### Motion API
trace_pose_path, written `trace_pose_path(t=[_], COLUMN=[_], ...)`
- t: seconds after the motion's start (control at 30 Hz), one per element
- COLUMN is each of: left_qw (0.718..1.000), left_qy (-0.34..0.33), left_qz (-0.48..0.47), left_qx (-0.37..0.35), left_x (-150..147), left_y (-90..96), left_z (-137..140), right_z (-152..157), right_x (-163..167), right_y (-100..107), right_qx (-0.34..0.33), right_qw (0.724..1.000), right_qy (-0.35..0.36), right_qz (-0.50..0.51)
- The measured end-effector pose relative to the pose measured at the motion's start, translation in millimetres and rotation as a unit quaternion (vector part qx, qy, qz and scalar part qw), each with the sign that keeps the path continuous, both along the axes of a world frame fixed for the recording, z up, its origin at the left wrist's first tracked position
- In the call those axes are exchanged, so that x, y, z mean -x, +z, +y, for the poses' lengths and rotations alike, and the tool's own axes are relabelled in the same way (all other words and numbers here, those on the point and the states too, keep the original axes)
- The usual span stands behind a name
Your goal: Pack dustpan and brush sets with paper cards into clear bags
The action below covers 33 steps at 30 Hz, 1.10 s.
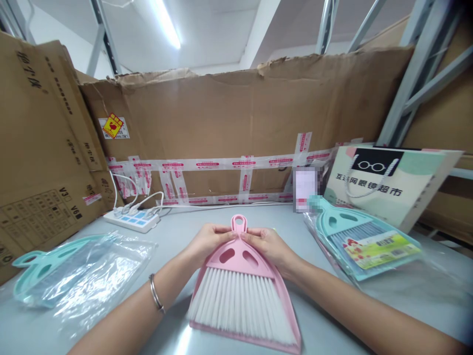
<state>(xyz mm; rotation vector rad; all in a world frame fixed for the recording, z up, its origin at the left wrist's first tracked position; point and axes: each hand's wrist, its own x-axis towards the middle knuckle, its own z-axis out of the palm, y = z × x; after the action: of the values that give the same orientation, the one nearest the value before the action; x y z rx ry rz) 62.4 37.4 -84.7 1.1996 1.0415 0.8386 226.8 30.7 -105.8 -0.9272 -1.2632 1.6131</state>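
Observation:
In the middle of the head view is a pink hand brush with white bristles, nested in a matching pink dustpan. Its looped handle points away from me, the bristles toward me. My left hand grips the left side near the base of the handle. On the other side my right hand holds the same spot, both thumbs lying on top and almost meeting. The fingers beneath are hidden. A metal bangle circles my left wrist.
A turquoise dustpan set in clear plastic lies left; another turquoise set with a label lies right. Behind stand a power strip with cables, a paper bag and a large cardboard box. Shelf posts rise at right.

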Motion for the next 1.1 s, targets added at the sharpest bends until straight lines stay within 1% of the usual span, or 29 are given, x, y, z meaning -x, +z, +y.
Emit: trace_pose_path(t=[0.1,0.23,0.57,0.83,1.0,1.1], left_qw=[1.0,0.999,0.999,0.999,0.999,0.999], left_qy=[0.005,0.004,-0.024,-0.022,-0.015,-0.012], left_qz=[-0.013,-0.024,-0.029,-0.032,-0.022,-0.021], left_qx=[0.023,0.03,0.0,-0.013,-0.025,-0.021], left_x=[0,1,6,5,3,1], left_y=[-1.6,-4.2,-13.9,-11.9,-7.3,-4.7], left_z=[1,2,7,5,2,1], right_z=[1,2,0,2,2,1], right_x=[1,1,2,2,1,1], right_y=[-2,-4,-1,-2,1,3], right_qx=[0.003,0.005,0.019,0.013,0.013,0.017], right_qw=[1.0,1.0,1.0,1.0,1.0,1.0], right_qy=[-0.003,0.006,0.005,0.004,0.0,0.007], right_qz=[-0.003,0.002,0.007,-0.002,-0.006,0.003])
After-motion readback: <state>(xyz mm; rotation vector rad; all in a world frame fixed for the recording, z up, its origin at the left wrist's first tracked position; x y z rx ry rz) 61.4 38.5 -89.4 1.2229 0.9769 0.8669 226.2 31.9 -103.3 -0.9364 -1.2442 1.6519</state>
